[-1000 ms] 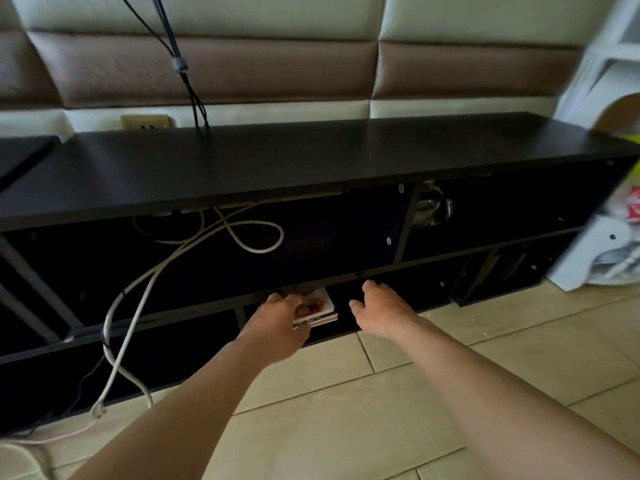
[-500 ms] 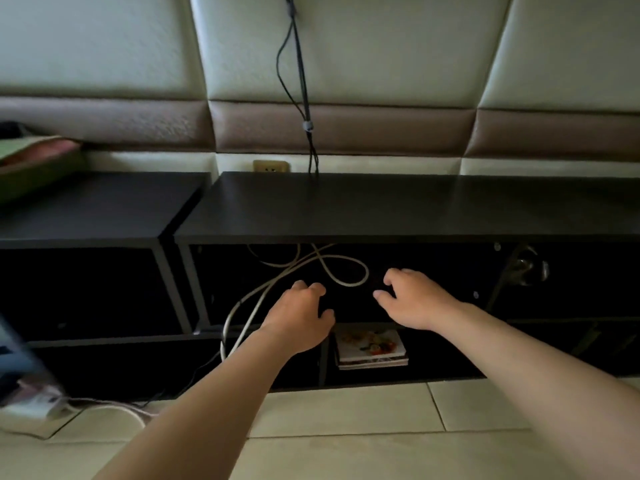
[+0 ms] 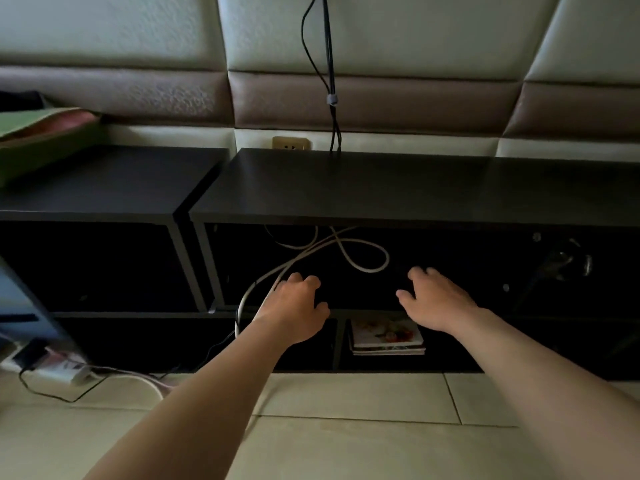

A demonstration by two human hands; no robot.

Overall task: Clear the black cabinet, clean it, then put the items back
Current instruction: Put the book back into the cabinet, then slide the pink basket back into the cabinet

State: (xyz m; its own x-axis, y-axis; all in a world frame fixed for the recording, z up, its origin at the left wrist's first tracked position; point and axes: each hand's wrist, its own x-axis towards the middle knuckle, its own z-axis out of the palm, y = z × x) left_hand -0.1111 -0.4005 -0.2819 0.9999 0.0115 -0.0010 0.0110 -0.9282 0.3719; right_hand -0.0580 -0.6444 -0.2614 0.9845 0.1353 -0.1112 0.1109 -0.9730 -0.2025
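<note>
Padded wall panels [image 3: 433, 46] in cream and brown ran along the back, with pale floor tiles [image 3: 346, 445] down front. Far left, some green thing [image 3: 34, 140] sat on top of a second dark unit [image 3: 104, 181], and below that on the floor was a white power strip [image 3: 65, 372] with a thin black lead looping off it.

Moving right, the black cabinet [image 3: 381, 188] stood against the wall, top totally bare. Behind its back edge you could see a wall socket [image 3: 291, 143], and a pair of black cords [image 3: 329, 64] hung down the wall just beside it. Inside the upper left shelf, white cables [image 3: 363, 268] looped around and trailed down toward the floor.

Both arms were stretched out at that upper shelf opening. The left hand [image 3: 294, 313] had its fingers loosely curled and wasn't holding anything. The cable ran right by its fingertips, but I couldn't tell if they actually touched.

The right hand [image 3: 436, 303] was near it, fingers spread and relaxed, also holding nothing.

Between and below the two hands, a small stack of booklets [image 3: 388, 337] lay flat in the lower shelf, just right of the divider.

Far right in the upper shelf was something shiny [image 3: 568, 261], too dark to make out.
</note>
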